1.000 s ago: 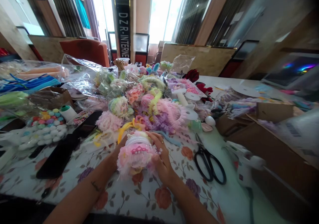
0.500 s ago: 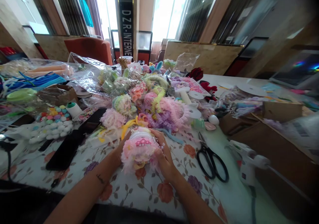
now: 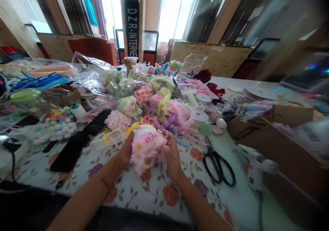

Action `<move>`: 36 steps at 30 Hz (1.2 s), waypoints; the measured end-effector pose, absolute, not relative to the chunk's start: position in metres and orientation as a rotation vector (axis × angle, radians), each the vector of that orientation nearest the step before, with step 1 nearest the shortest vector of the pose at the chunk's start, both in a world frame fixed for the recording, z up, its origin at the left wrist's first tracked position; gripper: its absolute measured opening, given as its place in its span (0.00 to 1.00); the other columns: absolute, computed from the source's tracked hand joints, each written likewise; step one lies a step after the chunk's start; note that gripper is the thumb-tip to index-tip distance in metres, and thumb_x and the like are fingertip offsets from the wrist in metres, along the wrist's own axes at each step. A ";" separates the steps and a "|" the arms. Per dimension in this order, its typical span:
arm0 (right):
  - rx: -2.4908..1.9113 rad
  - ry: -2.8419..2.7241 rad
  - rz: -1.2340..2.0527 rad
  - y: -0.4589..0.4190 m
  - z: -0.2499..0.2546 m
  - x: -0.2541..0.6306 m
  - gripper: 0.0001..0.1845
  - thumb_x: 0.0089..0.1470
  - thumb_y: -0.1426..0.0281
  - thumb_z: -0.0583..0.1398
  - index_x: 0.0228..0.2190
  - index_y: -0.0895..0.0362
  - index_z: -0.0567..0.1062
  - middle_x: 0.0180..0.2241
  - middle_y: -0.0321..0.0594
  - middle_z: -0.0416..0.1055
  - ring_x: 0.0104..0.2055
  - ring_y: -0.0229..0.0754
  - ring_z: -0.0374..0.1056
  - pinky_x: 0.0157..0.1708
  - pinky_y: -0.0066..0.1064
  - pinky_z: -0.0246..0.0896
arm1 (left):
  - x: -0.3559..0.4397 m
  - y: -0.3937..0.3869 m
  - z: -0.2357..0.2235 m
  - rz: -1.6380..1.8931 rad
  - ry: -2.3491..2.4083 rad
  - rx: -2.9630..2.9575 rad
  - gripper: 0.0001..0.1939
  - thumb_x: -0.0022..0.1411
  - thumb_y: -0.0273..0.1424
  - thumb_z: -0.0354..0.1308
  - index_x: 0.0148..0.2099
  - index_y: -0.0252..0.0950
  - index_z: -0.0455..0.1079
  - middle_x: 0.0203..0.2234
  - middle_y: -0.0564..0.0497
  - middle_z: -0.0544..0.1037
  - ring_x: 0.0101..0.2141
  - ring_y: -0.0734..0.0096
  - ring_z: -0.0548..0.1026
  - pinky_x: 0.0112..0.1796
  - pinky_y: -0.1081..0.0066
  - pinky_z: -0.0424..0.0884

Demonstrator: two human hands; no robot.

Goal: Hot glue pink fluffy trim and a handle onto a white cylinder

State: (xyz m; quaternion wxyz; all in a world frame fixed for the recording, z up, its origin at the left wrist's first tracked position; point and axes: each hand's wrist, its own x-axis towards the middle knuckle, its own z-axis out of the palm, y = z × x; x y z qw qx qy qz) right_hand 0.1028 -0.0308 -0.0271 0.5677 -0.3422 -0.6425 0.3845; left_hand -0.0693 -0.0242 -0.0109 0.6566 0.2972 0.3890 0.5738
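Both hands, left hand and right hand, clasp a frilly pink lace ornament, already trimmed with beads, above the floral surface.

One scissors, one glue gun

White letters "D.Z.R-INTERNE", seemingly cut off, down the black pillar banner.
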 end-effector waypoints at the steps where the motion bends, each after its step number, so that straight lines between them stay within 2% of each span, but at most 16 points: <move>1: -0.846 -1.464 0.866 -0.030 -0.028 0.103 0.26 0.63 0.51 0.52 0.56 0.51 0.65 0.54 0.45 0.68 0.54 0.49 0.66 0.52 0.44 0.65 | -0.070 -0.023 -0.010 1.297 0.859 0.648 0.28 0.50 0.52 0.63 0.48 0.40 0.75 0.34 0.45 0.82 0.44 0.47 0.78 0.41 0.55 0.76; 5: -0.960 -1.357 0.668 -0.028 -0.028 0.104 0.20 0.63 0.56 0.55 0.52 0.53 0.68 0.51 0.47 0.69 0.53 0.50 0.66 0.52 0.46 0.64 | -0.073 -0.016 -0.013 1.376 0.738 0.495 0.21 0.50 0.45 0.64 0.43 0.37 0.75 0.34 0.47 0.82 0.43 0.51 0.78 0.43 0.57 0.75; 8: -0.909 -1.424 0.485 -0.033 -0.023 0.104 0.16 0.62 0.64 0.57 0.51 0.52 0.69 0.50 0.47 0.68 0.55 0.51 0.65 0.54 0.50 0.62 | -0.073 -0.014 -0.018 1.405 0.698 0.475 0.17 0.52 0.39 0.64 0.42 0.35 0.74 0.34 0.47 0.82 0.42 0.55 0.78 0.43 0.61 0.75; 14: -0.775 -1.702 0.216 -0.043 -0.014 0.100 0.14 0.58 0.74 0.58 0.47 0.51 0.71 0.52 0.47 0.68 0.56 0.52 0.66 0.55 0.52 0.64 | -0.064 -0.022 -0.021 1.392 0.763 0.638 0.17 0.54 0.35 0.65 0.46 0.35 0.72 0.36 0.49 0.80 0.40 0.61 0.78 0.41 0.66 0.74; 18: -0.778 -1.710 0.203 -0.043 -0.013 0.096 0.09 0.58 0.74 0.59 0.41 0.52 0.73 0.54 0.47 0.67 0.60 0.54 0.63 0.57 0.54 0.64 | -0.059 -0.027 -0.022 1.340 0.827 0.724 0.15 0.53 0.32 0.65 0.44 0.34 0.72 0.38 0.50 0.79 0.38 0.65 0.77 0.37 0.71 0.72; 22: -0.824 -1.679 0.201 -0.041 -0.012 0.094 0.05 0.57 0.74 0.60 0.37 0.52 0.73 0.52 0.47 0.69 0.58 0.53 0.65 0.56 0.53 0.64 | -0.057 -0.030 -0.023 1.332 0.797 0.763 0.16 0.54 0.32 0.64 0.46 0.36 0.73 0.36 0.52 0.78 0.36 0.68 0.75 0.38 0.71 0.71; 25: -0.846 -1.660 0.185 -0.042 -0.014 0.093 0.05 0.57 0.74 0.60 0.35 0.52 0.73 0.50 0.46 0.69 0.57 0.52 0.65 0.56 0.54 0.63 | -0.055 -0.031 -0.023 1.366 0.806 0.787 0.15 0.55 0.30 0.64 0.47 0.37 0.73 0.37 0.52 0.78 0.37 0.67 0.74 0.39 0.72 0.70; 30: -0.899 -1.641 0.173 -0.042 -0.016 0.093 0.04 0.57 0.73 0.60 0.35 0.51 0.74 0.49 0.45 0.70 0.57 0.53 0.65 0.55 0.53 0.63 | -0.055 -0.030 -0.023 1.301 0.829 0.787 0.09 0.56 0.32 0.63 0.39 0.35 0.75 0.36 0.49 0.78 0.38 0.64 0.74 0.39 0.70 0.69; 36: -0.888 -1.632 0.175 -0.041 -0.017 0.093 0.05 0.57 0.74 0.61 0.33 0.52 0.73 0.49 0.43 0.70 0.56 0.51 0.65 0.56 0.51 0.63 | -0.053 -0.030 -0.023 1.323 0.835 0.809 0.18 0.54 0.31 0.64 0.48 0.37 0.72 0.33 0.53 0.75 0.32 0.69 0.71 0.34 0.72 0.68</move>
